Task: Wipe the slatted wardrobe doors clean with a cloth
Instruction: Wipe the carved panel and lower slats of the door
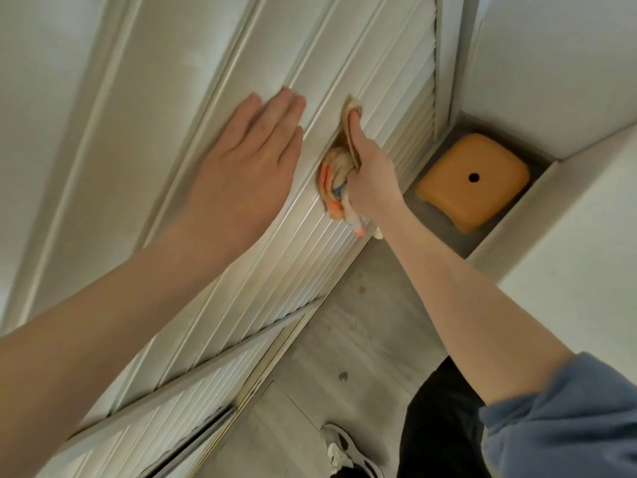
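Observation:
A white slatted wardrobe door [310, 263] runs diagonally across the view. My left hand [248, 160] lies flat against the door's frame with straight fingers. My right hand [368, 174] grips a bunched orange and cream cloth [336, 181] and presses it against the slats just right of my left hand. One cloth corner sticks up past my fingertips, and a tail hangs below the hand.
An orange stool seat [472, 181] with a black hole stands on the grey floor [351, 339] in the corner right of the door. A white wall edge [551, 208] juts out on the right. My shoe [341, 446] is at the bottom.

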